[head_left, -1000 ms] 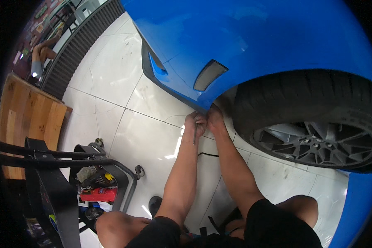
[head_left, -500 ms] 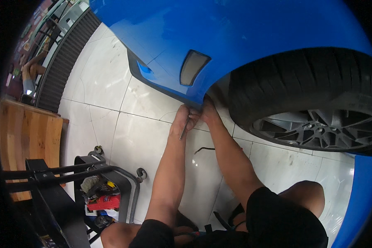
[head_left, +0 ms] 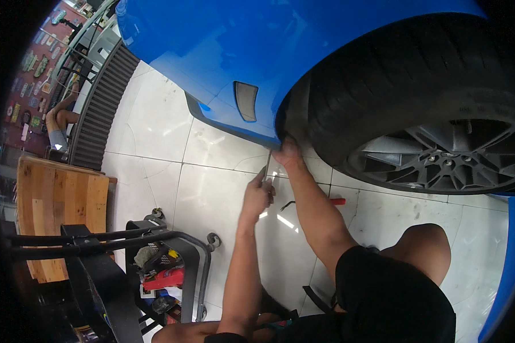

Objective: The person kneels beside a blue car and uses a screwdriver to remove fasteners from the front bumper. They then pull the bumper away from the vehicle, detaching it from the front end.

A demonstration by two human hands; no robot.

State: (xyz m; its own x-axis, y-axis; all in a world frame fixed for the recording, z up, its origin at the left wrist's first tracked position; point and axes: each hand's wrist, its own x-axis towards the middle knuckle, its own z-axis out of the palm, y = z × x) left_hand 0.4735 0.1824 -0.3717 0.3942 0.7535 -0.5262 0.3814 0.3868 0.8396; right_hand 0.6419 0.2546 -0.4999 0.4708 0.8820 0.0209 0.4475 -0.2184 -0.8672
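Note:
My left hand (head_left: 258,197) is closed around a slim metal rod-like tool (head_left: 268,162), its shaft pointing up to the lower edge of the blue car bumper (head_left: 223,94). The grip end is hidden in my palm. My right hand (head_left: 290,155) reaches up at the bumper's rear lower corner, just ahead of the tire (head_left: 349,114). Its fingers are mostly hidden there, so their hold does not show. Below my right forearm a tool with a red handle (head_left: 338,201) and a dark hooked end lies on the tiles, its middle covered by the arm.
At the lower left stands a black wheeled cart (head_left: 197,246), its bin holding a red item (head_left: 163,278) and other tools. Beyond it are a wooden cabinet (head_left: 63,211) and a dark ribbed barrier (head_left: 106,103). Another person's arm (head_left: 57,123) shows at the far left.
My left hand has dropped away from the bumper toward me, and its tool now points up instead of back at me. My right hand stays at the corner. The view has shifted slightly.

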